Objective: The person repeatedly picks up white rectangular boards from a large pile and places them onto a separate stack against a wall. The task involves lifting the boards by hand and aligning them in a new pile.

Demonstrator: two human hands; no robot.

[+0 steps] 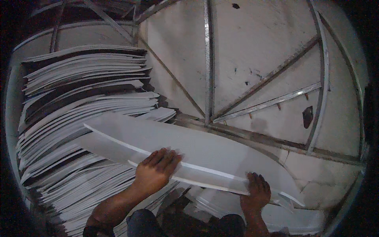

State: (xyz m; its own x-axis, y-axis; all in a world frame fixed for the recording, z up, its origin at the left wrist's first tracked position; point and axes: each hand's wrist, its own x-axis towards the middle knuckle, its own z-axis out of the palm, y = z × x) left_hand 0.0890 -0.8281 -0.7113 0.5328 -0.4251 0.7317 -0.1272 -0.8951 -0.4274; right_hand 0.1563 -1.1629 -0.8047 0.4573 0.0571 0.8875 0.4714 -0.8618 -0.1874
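Observation:
A wide, pale, thin board sheet [185,142] spans the middle of the head view, tilted down toward the right. A second pale sheet [104,147] shows beneath its near edge. My left hand [156,170] is closed over the near edge at mid-length, its fingers on top and slightly blurred. Farther right, my right hand [256,191] grips the same edge close to the sheet's right end, fingers bent over it. Both thumbs are hidden. I cannot tell whether the hands hold one sheet or both together.
A tall pile of pale sheets [83,114] fills the left side. More sheets [292,217] lie low at the right, near my knees. Behind stands a pale panel wall [252,43] with metal struts [208,59] and a dark hole [308,117].

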